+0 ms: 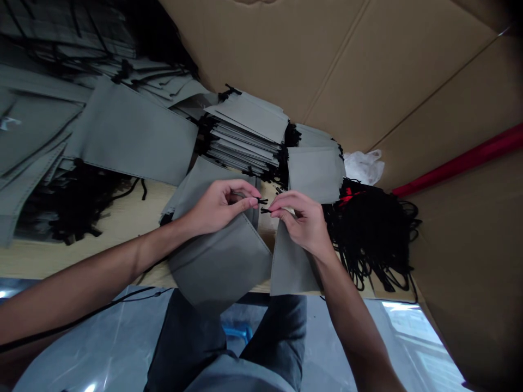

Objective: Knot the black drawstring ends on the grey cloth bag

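Note:
My left hand (218,206) and my right hand (300,218) meet above the table edge, each pinching an end of a thin black cord (263,205) at the mouth of a grey fabric pouch (223,258). The pouch hangs down over the table edge toward my lap. A second grey pouch (290,267) lies under my right wrist.
Stacks of grey pouches (249,133) sit behind my hands, and more (131,130) spread to the left. A heap of black cords (373,234) lies at the right. Cardboard walls (368,71) and a red bar (461,160) close off the back and right. White plastic (365,166) lies by the cardboard.

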The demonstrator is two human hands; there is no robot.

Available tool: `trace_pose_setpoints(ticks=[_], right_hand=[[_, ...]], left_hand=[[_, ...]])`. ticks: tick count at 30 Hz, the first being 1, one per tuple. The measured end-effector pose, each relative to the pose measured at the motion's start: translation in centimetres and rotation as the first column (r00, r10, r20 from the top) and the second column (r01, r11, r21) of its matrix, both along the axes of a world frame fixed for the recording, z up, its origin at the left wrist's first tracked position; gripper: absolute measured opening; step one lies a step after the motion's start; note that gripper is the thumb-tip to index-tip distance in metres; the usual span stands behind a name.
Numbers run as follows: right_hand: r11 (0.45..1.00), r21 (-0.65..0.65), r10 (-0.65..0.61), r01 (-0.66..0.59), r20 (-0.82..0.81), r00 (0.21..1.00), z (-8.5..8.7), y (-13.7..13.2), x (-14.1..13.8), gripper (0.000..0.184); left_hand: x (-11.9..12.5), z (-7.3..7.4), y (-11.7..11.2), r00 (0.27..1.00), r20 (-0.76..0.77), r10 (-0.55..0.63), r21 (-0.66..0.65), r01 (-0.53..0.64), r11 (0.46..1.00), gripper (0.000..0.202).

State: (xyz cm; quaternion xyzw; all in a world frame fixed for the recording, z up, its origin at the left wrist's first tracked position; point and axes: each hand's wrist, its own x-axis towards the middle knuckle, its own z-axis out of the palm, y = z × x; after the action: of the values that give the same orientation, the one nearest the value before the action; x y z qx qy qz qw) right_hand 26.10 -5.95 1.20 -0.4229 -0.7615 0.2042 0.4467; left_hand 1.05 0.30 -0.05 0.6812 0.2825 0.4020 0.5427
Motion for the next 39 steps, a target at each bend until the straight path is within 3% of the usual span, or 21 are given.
trace_pose_setpoints(ticks=[11, 30, 39], right_hand=[[0.994, 0.106, -0.025, 0.029, -0.036, 0.999, -1.6, 0.3, 0.0, 0.009], [0.982, 0.182, -0.065, 0.058, 0.032, 0.997, -0.6, 0.1, -0.3, 0.009], [0.99, 0.142, -0.029, 0.024, 0.028, 0.999, -0.6, 0.1, -0.1, 0.006]], left_hand=[[0.0, -0.1, -0.1, 1.0, 0.02, -0.011, -0.034, 0.012, 0.999, 0.043], [0.1, 0.0, -0.2, 1.0, -0.005, -0.005, 0.003, 0.005, 1.0, 0.032], [0.0, -0.1, -0.1, 1.0, 0.001, -0.026, 0.015, 0.026, 1.0, 0.034]])
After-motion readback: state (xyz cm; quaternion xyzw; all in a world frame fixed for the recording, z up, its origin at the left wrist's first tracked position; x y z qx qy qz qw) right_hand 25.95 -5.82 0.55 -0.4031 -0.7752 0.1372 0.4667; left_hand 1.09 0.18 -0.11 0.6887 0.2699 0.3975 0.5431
